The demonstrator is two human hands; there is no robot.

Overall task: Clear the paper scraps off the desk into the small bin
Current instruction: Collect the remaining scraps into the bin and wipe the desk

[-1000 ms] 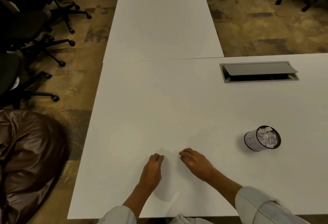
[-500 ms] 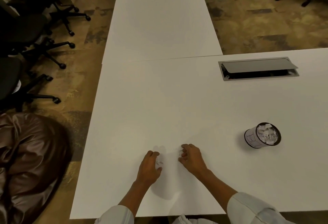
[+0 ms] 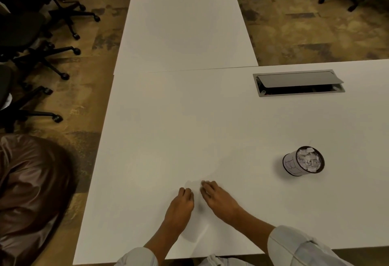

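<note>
Both hands lay knuckles-up on the white desk [image 3: 160,139] near its front edge, almost side by side. The left hand [image 3: 181,204] had its fingers curled under toward the palm; the right hand [image 3: 217,199] had its fingers bent down, their tips blurred where they met the desktop. Whether either one had pinched anything I could not tell — white on white, and the space under the fingers was hidden. No loose scrap showed plainly on the desk around them; only faint pale smudges lay just ahead of the fingertips, too dim to name.

Pale sleeves [image 3: 294,246] covered both forearms at the bottom of the view.

Well off to the right of the hands stood the small bin [image 3: 292,165] — a little round container with a dark rim and some pen scrawl on its pale side. It sat upright on the desk, and paper scraps [image 3: 309,159] filled it close to the brim.

Farther back on that same side, a grey cable hatch [image 3: 299,82] sat in the desktop, its lid tilted partly up. A second white desk [image 3: 185,23] butted against the far edge. To the left, black office chairs [image 3: 31,40] crowded the patterned carpet, and something brown and glossy [image 3: 29,192] lay heaped on the floor nearer in.
</note>
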